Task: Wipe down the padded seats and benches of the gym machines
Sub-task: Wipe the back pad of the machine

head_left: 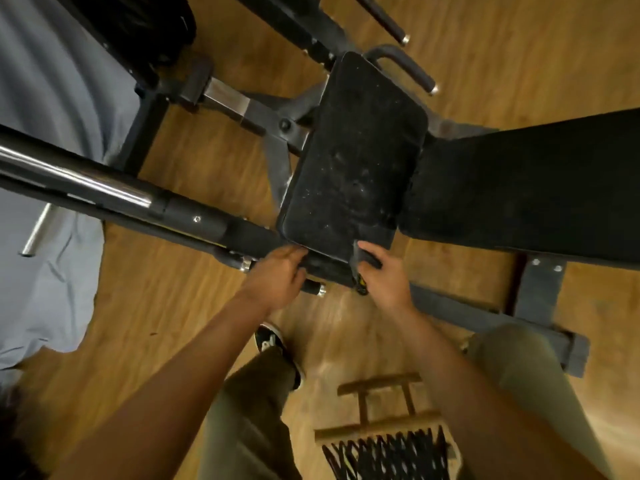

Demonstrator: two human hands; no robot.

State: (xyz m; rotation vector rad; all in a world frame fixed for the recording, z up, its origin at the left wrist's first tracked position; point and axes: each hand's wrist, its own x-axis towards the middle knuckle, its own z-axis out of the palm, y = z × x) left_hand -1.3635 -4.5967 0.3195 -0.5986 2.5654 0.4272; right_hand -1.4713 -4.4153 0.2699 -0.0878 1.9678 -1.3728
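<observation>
head view, looking straight down: the seat pad [353, 161] fills the middle of the frame, black and speckled with pale dust. The longer back pad [519, 188] runs off from it to the right edge. both hands are at the seat pad's near end. the right hand [384, 278] has its fingers curled over a dark strip lying there, which i take to be a dark cloth [332, 266], though black on black leaves that unsure. the left hand [277, 277] sits at the pad's lower left corner with bent fingers. i cannot tell whether it pinches the same cloth or only the pad edge.

risks as i judge them:
- most of the seat pad is dusty, so a stroke away from the body could push the grit onto the back pad instead of lifting it.
- a stroke to the side would drop the grit on the wooden floor [156, 289].
- the short grip [313, 288] pokes out just under the left hand, and the cloth could snag on it.
- the chrome bar [76, 178] crosses close at the left, so a wide sweep could knock knuckles on it.

counts:
- two pads
- two hands
- one cloth
- one chrome bar
- one short grip
- two chrome-tipped handles at the upper right, one [398, 32] above the other [420, 76]
- one shoe [273, 344]
- one wooden rack [381, 427] at the bottom
</observation>
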